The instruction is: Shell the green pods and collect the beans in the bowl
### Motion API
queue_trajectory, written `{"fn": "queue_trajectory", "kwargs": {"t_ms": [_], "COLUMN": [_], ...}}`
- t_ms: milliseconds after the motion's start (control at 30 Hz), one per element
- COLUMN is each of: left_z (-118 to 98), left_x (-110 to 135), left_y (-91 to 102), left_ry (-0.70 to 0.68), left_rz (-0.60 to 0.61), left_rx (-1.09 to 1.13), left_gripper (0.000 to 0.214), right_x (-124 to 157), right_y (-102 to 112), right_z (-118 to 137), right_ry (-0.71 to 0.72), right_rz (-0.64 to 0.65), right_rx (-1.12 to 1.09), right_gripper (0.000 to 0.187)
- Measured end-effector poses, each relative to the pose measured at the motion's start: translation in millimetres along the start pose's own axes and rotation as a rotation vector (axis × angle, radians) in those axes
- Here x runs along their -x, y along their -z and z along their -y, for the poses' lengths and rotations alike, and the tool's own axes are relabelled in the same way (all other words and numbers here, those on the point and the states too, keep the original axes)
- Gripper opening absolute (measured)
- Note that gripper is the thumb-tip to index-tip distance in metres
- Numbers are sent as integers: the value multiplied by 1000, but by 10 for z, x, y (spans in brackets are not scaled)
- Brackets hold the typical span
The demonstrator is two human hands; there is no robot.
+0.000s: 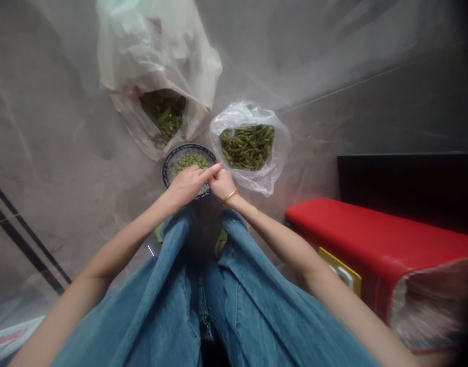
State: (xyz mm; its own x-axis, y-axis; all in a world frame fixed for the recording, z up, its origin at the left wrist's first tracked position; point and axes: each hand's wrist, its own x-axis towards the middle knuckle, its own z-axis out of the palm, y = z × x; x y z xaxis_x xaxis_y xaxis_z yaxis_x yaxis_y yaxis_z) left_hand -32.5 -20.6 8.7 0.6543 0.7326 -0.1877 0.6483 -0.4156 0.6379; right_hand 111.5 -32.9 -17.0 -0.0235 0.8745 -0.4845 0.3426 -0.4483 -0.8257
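Note:
My left hand (187, 184) and my right hand (222, 184) meet over the right side of a blue-rimmed bowl (164, 171). Shelled green beans (190, 159) lie in the bowl. Both hands are closed with fingertips together; whatever they pinch is too small or hidden to make out. A gold bracelet (229, 195) circles my right wrist. Just beyond that hand sits a clear plastic bag (266, 181) holding many green bean pods (247, 148). Behind the bowl, a larger whitish plastic bag (157, 58) opens toward me, with more green pods (167, 113) inside.
Below my hands are my knees in blue jeans (149, 311). To the right stands a red box-like object (356, 229), with a yellow-edged item (342, 272) beside it and a dark panel (405, 188) behind. Grey stone-look floor (84, 142) surrounds the bags. Printed packaging (12, 339) lies lower left.

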Motion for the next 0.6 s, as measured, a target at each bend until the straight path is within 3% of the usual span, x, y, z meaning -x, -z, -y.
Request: {"fn": "queue_trajectory", "kwargs": {"t_ms": [100, 200, 400, 467, 600], "left_z": [-25, -9, 123, 137, 113], "left_x": [31, 25, -38, -22, 73], "left_y": [-105, -151, -77, -57, -63], "left_ry": [29, 82, 49, 38, 112], "left_rz": [9, 4, -64, -132, -226], "left_rx": [-106, -98, 247, 326, 527], "left_gripper": [57, 57, 59, 59, 57], "right_x": [2, -17, -41, -31, 11], "right_y": [-31, -45, 25, 54, 90], "right_z": [-19, -24, -13, -3, -5], "right_ry": [-10, -77, -344, -328, -107], "right_rz": [-41, -1, 260, 316, 247], "right_rx": [72, 37, -543, -609, -514], "right_gripper": [36, 34, 39, 43, 48]}}
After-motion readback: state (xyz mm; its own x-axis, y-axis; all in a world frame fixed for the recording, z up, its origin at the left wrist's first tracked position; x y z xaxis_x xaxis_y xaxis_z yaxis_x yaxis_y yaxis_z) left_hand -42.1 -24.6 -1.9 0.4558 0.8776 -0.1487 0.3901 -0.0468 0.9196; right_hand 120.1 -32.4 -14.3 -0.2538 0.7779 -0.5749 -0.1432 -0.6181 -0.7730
